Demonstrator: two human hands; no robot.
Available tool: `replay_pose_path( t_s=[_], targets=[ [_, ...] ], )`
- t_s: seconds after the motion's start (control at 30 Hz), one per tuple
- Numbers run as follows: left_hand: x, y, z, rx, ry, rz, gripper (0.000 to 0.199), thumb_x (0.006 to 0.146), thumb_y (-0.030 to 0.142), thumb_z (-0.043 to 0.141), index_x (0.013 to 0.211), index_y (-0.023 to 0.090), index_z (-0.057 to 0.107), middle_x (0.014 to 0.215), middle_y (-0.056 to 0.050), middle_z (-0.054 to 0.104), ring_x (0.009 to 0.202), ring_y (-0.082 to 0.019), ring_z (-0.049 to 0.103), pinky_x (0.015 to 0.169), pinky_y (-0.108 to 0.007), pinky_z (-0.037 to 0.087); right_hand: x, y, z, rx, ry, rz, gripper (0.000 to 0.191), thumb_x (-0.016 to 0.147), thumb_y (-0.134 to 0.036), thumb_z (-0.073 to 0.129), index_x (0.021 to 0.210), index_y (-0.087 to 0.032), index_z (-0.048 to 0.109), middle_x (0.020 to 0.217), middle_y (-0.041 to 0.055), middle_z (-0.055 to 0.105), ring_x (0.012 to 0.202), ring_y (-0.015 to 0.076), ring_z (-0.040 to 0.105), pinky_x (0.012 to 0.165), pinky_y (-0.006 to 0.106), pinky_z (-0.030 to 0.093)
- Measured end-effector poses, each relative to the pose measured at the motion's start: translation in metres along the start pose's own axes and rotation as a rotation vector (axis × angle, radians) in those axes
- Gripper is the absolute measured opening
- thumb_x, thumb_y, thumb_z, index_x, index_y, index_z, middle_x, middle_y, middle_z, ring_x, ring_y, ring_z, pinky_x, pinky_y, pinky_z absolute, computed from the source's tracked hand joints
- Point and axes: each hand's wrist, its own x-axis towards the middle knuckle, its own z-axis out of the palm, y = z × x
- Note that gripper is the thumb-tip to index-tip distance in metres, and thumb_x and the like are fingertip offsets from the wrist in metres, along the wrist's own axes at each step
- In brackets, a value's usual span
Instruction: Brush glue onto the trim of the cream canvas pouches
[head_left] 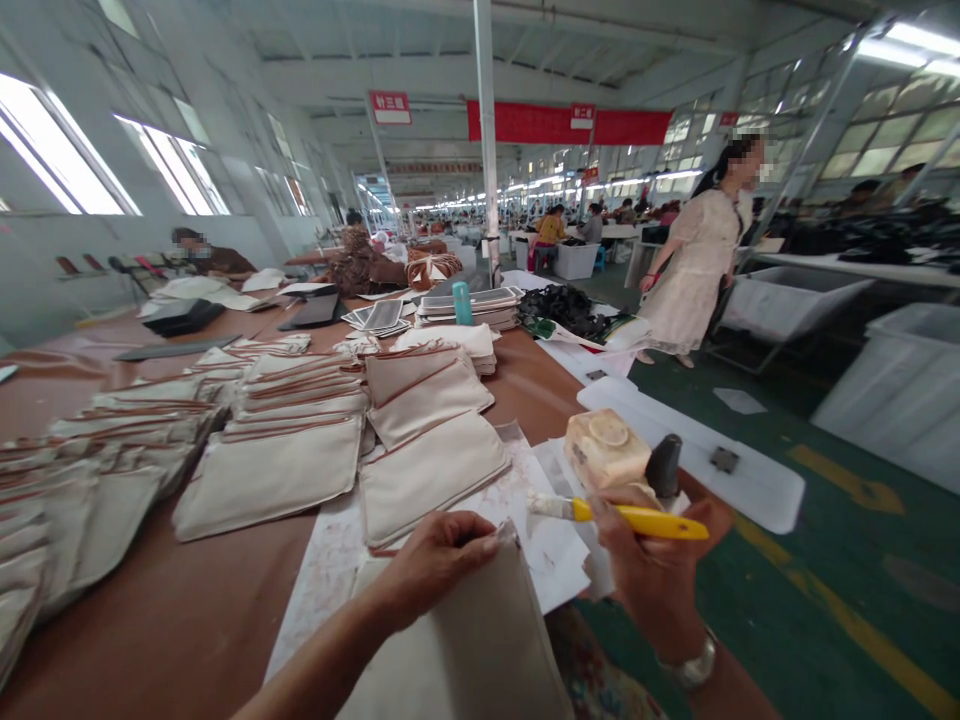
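Brown workbench (165, 640), canvas pouches (266, 480), long factory hall (442, 80)

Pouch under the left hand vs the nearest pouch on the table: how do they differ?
The held pouch stands tilted up under the left hand, while the table pouch lies flat. The table pouch shows a brown-trimmed top edge; the held pouch shows no such trim. Both are cream fabric.

Yellow-handled brush (637, 519) in right hand (649, 570)

A silver metal wristband (688, 665) circles the right wrist (660, 640), above a floral-print garment (600, 680).
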Motion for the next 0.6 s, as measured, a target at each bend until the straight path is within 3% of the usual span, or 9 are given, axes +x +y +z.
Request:
replay_pose_path(
  t_s=[0.13, 0.23, 0.37, 0.5, 0.6],
  targets=[
    [-0.012, 0.000, 0.006, 0.483, 0.207, 0.548, 0.021, 0.097, 0.032, 0.058, 0.088, 0.017, 0.070, 0.077, -0.002, 0.065, 0.070, -0.013, 0.057, 0.064, -0.024, 0.040, 0.010, -0.010, -0.019, 0.222, 0.077, 0.181, 0.018, 0.097, -0.034, 0.065, 0.090, -0.017, 0.065, 0.059, -0.0029, 0.049, 0.051, 0.0115, 0.043, 0.046, 0.023, 0.034],
    [-0.020, 0.003, 0.013, 0.835, 0.225, 0.864, 0.012, 0.099, 0.023, 0.056, 0.094, 0.018, 0.066, 0.077, -0.001, 0.065, 0.067, -0.013, 0.054, 0.060, -0.027, 0.035, 0.011, -0.025, -0.024, 0.434, 0.032, 0.305, 0.018, 0.094, -0.034, 0.069, 0.089, -0.018, 0.066, 0.056, -0.0036, 0.046, 0.048, 0.0099, 0.039, 0.043, 0.021, 0.028],
    [-0.026, 0.007, 0.014, 1.077, 0.217, 0.991, 0.010, 0.099, 0.022, 0.056, 0.090, 0.018, 0.060, 0.072, 0.000, 0.059, 0.062, -0.016, 0.046, 0.056, -0.031, 0.027, 0.001, -0.038, -0.023, 0.451, -0.069, 0.290, 0.015, 0.096, -0.032, 0.067, 0.087, -0.019, 0.067, 0.058, -0.0031, 0.048, 0.050, 0.0101, 0.041, 0.046, 0.021, 0.033],
    [-0.028, 0.007, 0.010, 1.138, 0.230, 1.034, 0.012, 0.101, 0.023, 0.053, 0.090, 0.018, 0.057, 0.072, 0.000, 0.058, 0.063, -0.017, 0.043, 0.057, -0.032, 0.025, -0.007, -0.040, -0.035, 0.252, -0.295, 0.229, 0.021, 0.099, -0.034, 0.063, 0.083, -0.020, 0.068, 0.065, -0.0007, 0.052, 0.057, 0.0124, 0.046, 0.051, 0.023, 0.039],
    [-0.031, 0.008, 0.009, 1.157, 0.233, 1.060, 0.016, 0.102, 0.023, 0.049, 0.089, 0.018, 0.057, 0.070, 0.000, 0.056, 0.063, -0.017, 0.043, 0.058, -0.033, 0.024, -0.005, -0.045, -0.044, 0.164, -0.224, 0.185, 0.018, 0.098, -0.031, 0.064, 0.084, -0.020, 0.069, 0.065, -0.0010, 0.052, 0.056, 0.0117, 0.046, 0.050, 0.022, 0.038]
  ],
)
